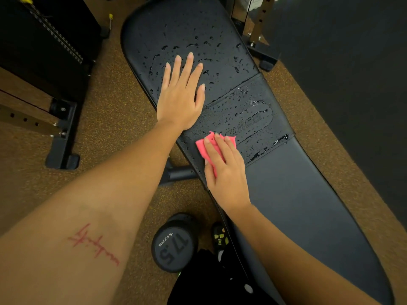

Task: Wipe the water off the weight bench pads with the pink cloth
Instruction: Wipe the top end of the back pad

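A black weight bench runs from the upper middle to the lower right. Its far pad (187, 29) is covered in water drops, and so is the middle strip with the raised logo (248, 119). The near pad (304, 194) looks dry and matte. My left hand (179, 95) lies flat with fingers spread on the wet far pad, holding nothing. My right hand (224, 170) presses the folded pink cloth (206, 148) onto the left edge of the middle strip, with its fingers on top of the cloth.
A 17.5 dumbbell (174, 243) stands on the brown speckled floor beside the bench's near left. A rack foot (63, 137) sits at the left, another rack post and foot (262, 47) at the upper right. Dark matting (352, 62) borders the right side.
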